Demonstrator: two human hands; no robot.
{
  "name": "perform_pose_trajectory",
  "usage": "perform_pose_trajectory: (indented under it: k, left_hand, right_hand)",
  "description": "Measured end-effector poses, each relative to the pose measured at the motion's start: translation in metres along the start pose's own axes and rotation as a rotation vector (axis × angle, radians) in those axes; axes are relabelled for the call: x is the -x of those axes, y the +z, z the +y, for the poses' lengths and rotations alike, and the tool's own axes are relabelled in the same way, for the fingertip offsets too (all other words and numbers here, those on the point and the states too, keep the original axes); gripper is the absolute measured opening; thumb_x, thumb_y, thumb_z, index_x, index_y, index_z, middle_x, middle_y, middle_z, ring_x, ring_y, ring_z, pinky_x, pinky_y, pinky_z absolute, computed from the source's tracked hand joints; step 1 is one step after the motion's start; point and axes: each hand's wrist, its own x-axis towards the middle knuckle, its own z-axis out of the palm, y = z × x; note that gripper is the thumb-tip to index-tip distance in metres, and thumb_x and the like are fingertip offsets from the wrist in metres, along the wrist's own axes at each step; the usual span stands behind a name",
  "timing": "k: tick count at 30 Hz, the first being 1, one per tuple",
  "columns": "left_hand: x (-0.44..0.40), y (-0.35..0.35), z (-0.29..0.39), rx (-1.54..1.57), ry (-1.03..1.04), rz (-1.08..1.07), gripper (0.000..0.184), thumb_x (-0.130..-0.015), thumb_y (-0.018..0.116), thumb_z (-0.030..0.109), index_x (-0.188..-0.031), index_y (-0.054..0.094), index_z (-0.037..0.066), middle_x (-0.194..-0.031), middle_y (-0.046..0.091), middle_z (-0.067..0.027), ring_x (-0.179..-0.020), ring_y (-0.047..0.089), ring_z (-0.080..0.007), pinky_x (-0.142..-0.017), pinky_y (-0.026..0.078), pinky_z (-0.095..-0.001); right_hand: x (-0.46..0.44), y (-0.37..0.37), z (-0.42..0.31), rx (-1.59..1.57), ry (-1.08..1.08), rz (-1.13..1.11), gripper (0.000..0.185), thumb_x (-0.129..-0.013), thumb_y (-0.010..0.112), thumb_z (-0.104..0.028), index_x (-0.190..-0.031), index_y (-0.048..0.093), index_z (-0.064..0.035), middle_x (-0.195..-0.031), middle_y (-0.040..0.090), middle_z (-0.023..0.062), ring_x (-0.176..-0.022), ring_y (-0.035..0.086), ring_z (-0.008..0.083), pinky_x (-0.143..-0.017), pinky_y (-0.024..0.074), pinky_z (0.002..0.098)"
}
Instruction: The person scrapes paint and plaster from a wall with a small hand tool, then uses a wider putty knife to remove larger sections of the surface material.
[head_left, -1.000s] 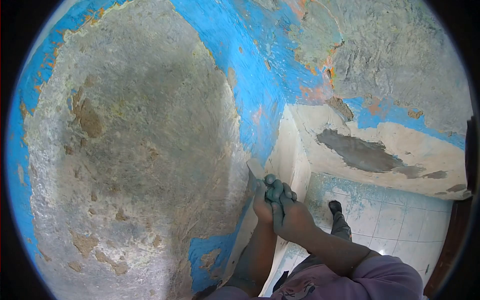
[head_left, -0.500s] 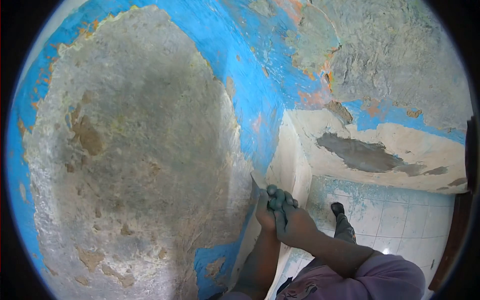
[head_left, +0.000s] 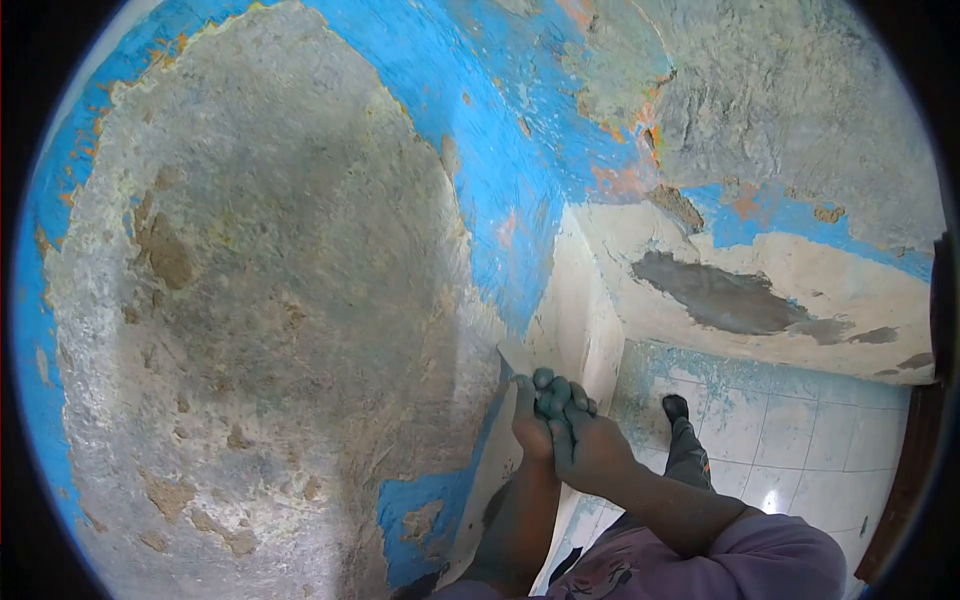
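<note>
Both my hands are closed together around the handle of a scraper, which their fingers mostly hide. Its thin, pale blade (head_left: 513,358) sticks out past the fingertips, its edge at the wall where bare grey plaster meets the cream lower band. My left hand (head_left: 533,425) grips from the left side, thumb toward the blade. Pressed against it from the right, my right hand (head_left: 594,447) has its fingers curled over the grip. Blue paint (head_left: 508,240) covers the wall strip above the blade.
A large grey plaster patch (head_left: 290,280) with brown pits fills the left wall. The right wall has a cream band (head_left: 840,280) with a dark grey patch (head_left: 715,292). Below are floor tiles (head_left: 780,425) and my foot (head_left: 676,408). A dark brown frame (head_left: 900,480) edges the right.
The wall has shifted slightly left in view as the camera moved. Both hands keep their grip on the scraper, and its blade has moved only slightly.
</note>
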Motion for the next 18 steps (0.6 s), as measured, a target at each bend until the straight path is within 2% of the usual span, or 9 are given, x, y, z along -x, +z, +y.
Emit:
perform_pose_trajectory:
  k: [6, 8, 9, 11, 12, 14, 15, 17, 18]
  left_hand:
    - [-0.001, -0.005, 0.002, -0.07, -0.012, 0.057, 0.031, -0.096, 0.034, 0.04, -0.085, 0.044, 0.013, -0.061, 0.045, -0.0021, -0.068, 0.055, -0.0223, -0.069, 0.049, -0.042]
    - [0.001, -0.008, 0.002, -0.084, -0.022, 0.05, 0.031, -0.096, 0.034, 0.04, -0.084, 0.044, 0.013, -0.061, 0.044, -0.0019, -0.067, 0.055, -0.0222, -0.069, 0.049, -0.0417]
    - [0.004, -0.011, 0.002, -0.089, -0.022, 0.021, 0.032, -0.095, 0.035, 0.043, -0.087, 0.045, 0.014, -0.063, 0.046, -0.0014, -0.068, 0.056, -0.0221, -0.069, 0.049, -0.0406]
    - [-0.004, -0.021, 0.006, -0.098, -0.027, 0.002, 0.033, -0.094, 0.036, 0.045, -0.089, 0.046, 0.014, -0.065, 0.047, -0.0008, -0.068, 0.056, -0.022, -0.068, 0.049, -0.0395]
    - [-0.019, -0.023, 0.013, -0.17, -0.036, -0.002, 0.034, -0.094, 0.036, 0.046, -0.089, 0.047, 0.014, -0.065, 0.048, -0.0006, -0.07, 0.056, -0.0228, -0.069, 0.049, -0.0397]
    - [-0.034, -0.005, 0.02, -0.356, -0.014, 0.049, 0.036, -0.093, 0.039, 0.047, -0.087, 0.047, 0.013, -0.062, 0.048, 0.0, -0.071, 0.057, -0.0238, -0.068, 0.048, -0.0393]
    - [-0.026, -0.002, 0.016, -0.361, -0.011, 0.041, 0.036, -0.093, 0.039, 0.047, -0.087, 0.047, 0.013, -0.062, 0.048, 0.0, -0.071, 0.057, -0.0238, -0.068, 0.048, -0.0393]
    - [-0.003, -0.006, 0.003, -0.078, -0.033, 0.073, 0.027, -0.093, 0.043, 0.038, -0.086, 0.046, 0.012, -0.062, 0.045, -0.0005, -0.064, 0.053, -0.021, -0.064, 0.046, -0.0375]
    - [-0.005, -0.005, 0.003, -0.087, -0.039, 0.057, 0.027, -0.093, 0.043, 0.038, -0.086, 0.046, 0.012, -0.062, 0.045, -0.0005, -0.064, 0.053, -0.021, -0.064, 0.046, -0.0375]
  right_hand:
    - [0.002, 0.01, 0.011, -0.04, 0.034, -0.012, 0.022, -0.085, 0.047, -0.016, -0.09, 0.052, 0.0051, -0.071, 0.056, 0.0288, -0.063, 0.056, 0.0467, -0.059, 0.0461, 0.051]
    - [0.01, 0.008, 0.004, -0.021, 0.072, -0.05, 0.032, -0.087, 0.045, -0.022, -0.1, 0.051, 0.007, -0.081, 0.058, 0.0292, -0.065, 0.058, 0.0474, -0.063, 0.049, 0.0518]
    - [0.005, 0.012, 0.008, -0.027, 0.063, -0.041, 0.032, -0.087, 0.045, -0.022, -0.1, 0.051, 0.007, -0.081, 0.058, 0.0292, -0.065, 0.058, 0.0474, -0.063, 0.049, 0.0518]
    - [-0.001, 0.027, 0.018, 0.006, -0.109, 0.172, 0.027, -0.086, 0.047, -0.017, -0.095, 0.054, 0.0066, -0.075, 0.058, 0.0296, -0.066, 0.057, 0.0469, -0.061, 0.0478, 0.0503]
    - [-0.005, 0.026, 0.015, 0.0, -0.101, 0.166, 0.027, -0.086, 0.047, -0.017, -0.095, 0.054, 0.0066, -0.075, 0.058, 0.0296, -0.066, 0.057, 0.0469, -0.061, 0.0478, 0.0503]
    - [-0.024, 0.016, 0.005, -0.086, 0.074, 0.077, 0.027, -0.087, 0.047, -0.019, -0.095, 0.055, 0.0057, -0.075, 0.058, 0.0292, -0.067, 0.057, 0.047, -0.062, 0.048, 0.0506]
    - [-0.018, 0.014, 0.005, -0.089, 0.066, 0.083, 0.027, -0.087, 0.047, -0.019, -0.095, 0.055, 0.0057, -0.075, 0.058, 0.0292, -0.067, 0.057, 0.047, -0.062, 0.048, 0.0506]
    - [0.001, 0.012, 0.009, 0.013, -0.098, 0.116, 0.026, -0.087, 0.047, -0.019, -0.094, 0.055, 0.0045, -0.075, 0.058, 0.0287, -0.066, 0.057, 0.0467, -0.062, 0.048, 0.0504]
    - [-0.002, 0.013, 0.01, 0.012, -0.104, 0.134, 0.026, -0.087, 0.047, -0.019, -0.094, 0.055, 0.0045, -0.075, 0.058, 0.0287, -0.066, 0.057, 0.0467, -0.062, 0.048, 0.0504]
